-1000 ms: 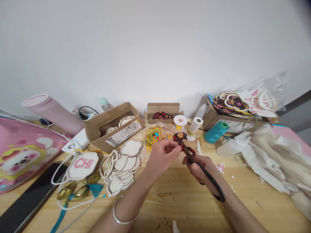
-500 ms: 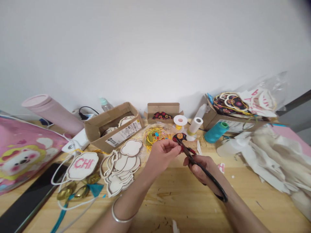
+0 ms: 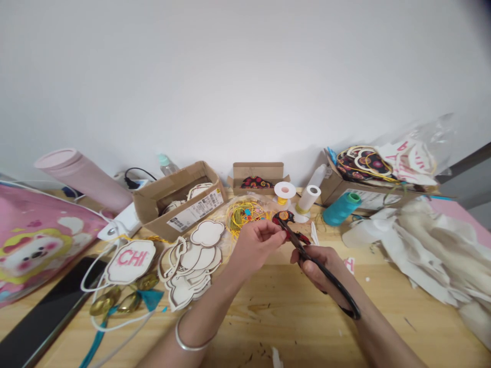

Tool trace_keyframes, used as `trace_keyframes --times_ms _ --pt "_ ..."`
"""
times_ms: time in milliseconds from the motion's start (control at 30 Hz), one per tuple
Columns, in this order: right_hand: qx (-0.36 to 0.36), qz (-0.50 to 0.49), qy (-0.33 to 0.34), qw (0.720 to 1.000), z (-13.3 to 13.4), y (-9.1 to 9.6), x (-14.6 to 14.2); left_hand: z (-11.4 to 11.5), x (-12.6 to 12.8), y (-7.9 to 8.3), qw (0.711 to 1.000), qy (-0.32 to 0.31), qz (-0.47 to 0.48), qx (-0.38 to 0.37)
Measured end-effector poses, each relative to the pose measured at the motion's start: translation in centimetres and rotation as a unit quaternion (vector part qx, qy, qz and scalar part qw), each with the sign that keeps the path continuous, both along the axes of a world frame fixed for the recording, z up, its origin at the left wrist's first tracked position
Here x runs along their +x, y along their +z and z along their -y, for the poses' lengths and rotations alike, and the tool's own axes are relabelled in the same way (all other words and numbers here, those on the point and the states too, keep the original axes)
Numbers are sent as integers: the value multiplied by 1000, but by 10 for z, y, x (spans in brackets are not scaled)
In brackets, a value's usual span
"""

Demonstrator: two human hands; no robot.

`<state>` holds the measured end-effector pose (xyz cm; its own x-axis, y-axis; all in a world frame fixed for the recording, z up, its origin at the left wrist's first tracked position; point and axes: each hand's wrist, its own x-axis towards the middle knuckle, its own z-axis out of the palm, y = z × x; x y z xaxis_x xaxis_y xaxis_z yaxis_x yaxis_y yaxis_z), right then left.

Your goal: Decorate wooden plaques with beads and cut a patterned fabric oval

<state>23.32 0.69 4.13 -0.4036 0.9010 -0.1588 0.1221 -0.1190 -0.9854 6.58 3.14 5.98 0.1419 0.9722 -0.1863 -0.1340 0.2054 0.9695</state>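
Observation:
My right hand (image 3: 324,263) is closed round a pair of black-handled scissors (image 3: 330,276), whose blades point up and left. Their tips lie over a piece of dark red patterned fabric (image 3: 287,216). My left hand (image 3: 261,243) is closed, thumb and fingertips pinched on the near edge of that fabric beside the blades; the exact grip is partly hidden by the fingers. Behind my left hand lies a tangle of yellow cord (image 3: 241,214) with small coloured bits. A spool of yellow thread (image 3: 284,191) stands just beyond the fabric.
Cloud-shaped white pieces (image 3: 192,266) lie left, before a cardboard box (image 3: 157,225). Further left are a "CHI" tag (image 3: 130,261), gold bells (image 3: 128,302) and a phone (image 3: 49,312). To the right stand a teal thread cone (image 3: 341,209), crumpled cloth (image 3: 425,250) and a filled box (image 3: 345,197).
Almost nothing differs. The scissors and my right hand have shifted very slightly; my left hand keeps its pinch in the same place.

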Motion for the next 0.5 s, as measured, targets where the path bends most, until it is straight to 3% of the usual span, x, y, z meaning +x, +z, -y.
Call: trace_keyframes --times_ms 500 --pt "4 28 24 999 0 3 3 -2 -5 3 999 -31 -32 -8"
